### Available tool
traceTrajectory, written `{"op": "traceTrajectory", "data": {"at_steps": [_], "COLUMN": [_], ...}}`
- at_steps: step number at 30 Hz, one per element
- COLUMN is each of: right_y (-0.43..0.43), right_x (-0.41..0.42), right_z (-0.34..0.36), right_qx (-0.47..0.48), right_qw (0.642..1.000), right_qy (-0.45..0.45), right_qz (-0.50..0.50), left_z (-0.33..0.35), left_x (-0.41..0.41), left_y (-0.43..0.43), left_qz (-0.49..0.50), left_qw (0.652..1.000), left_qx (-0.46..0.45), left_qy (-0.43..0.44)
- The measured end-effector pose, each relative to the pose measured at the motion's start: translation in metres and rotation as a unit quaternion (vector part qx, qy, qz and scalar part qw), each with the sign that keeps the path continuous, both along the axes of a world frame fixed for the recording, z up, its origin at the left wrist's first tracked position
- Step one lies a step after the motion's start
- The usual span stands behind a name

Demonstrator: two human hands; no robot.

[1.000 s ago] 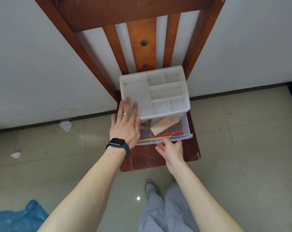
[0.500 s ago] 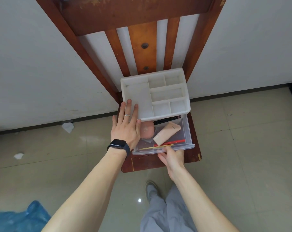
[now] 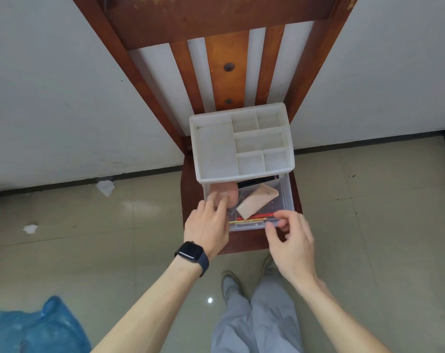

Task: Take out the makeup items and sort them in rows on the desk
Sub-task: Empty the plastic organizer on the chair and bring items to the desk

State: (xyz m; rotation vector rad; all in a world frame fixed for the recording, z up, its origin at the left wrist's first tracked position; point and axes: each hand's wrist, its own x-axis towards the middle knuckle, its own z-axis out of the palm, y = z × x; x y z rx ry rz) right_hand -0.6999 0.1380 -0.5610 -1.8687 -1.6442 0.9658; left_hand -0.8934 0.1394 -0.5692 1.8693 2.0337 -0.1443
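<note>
Clear drawer (image 3: 285, 200), front edge of chair (image 3: 244, 247) seat: pink puff (image 3: 233, 192), beige wedge (image 3: 257, 201), red pencil (image 3: 257, 216) — all light. Puff and wedge likely soft, so pinch the sides; the slim pencil may roll. My left hand (image 3: 208, 224) is over the puff, fingers straight; my right hand (image 3: 292, 239) is loose and empty at the drawer front.

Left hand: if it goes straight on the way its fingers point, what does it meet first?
Most likely the pink makeup sponge on the left side of the clear drawer, right ahead of the left hand. The fingertips may be touching it; depth is unclear from this view.
</note>
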Motion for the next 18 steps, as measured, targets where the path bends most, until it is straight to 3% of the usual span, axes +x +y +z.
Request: {"op": "traceTrajectory", "data": {"at_steps": [2, 7, 18], "right_y": [0.018, 0.059, 0.085], "right_x": [-0.007, -0.017, -0.017], "right_z": [-0.005, -0.022, -0.034], "right_qx": [-0.001, -0.039, -0.001], "right_qw": [0.99, 0.917, 0.848], "right_qy": [-0.083, -0.236, -0.339], "right_qz": [0.115, 0.318, 0.408], "left_z": [-0.001, -0.005, -0.009], "left_x": [0.012, 0.028, 0.035], "left_y": [0.007, 0.023, 0.037], "left_qz": [0.068, 0.139, 0.183], "left_qw": [0.997, 0.988, 0.981], "left_qx": [-0.028, -0.055, -0.048], "left_qy": [-0.001, 0.042, 0.044]}}
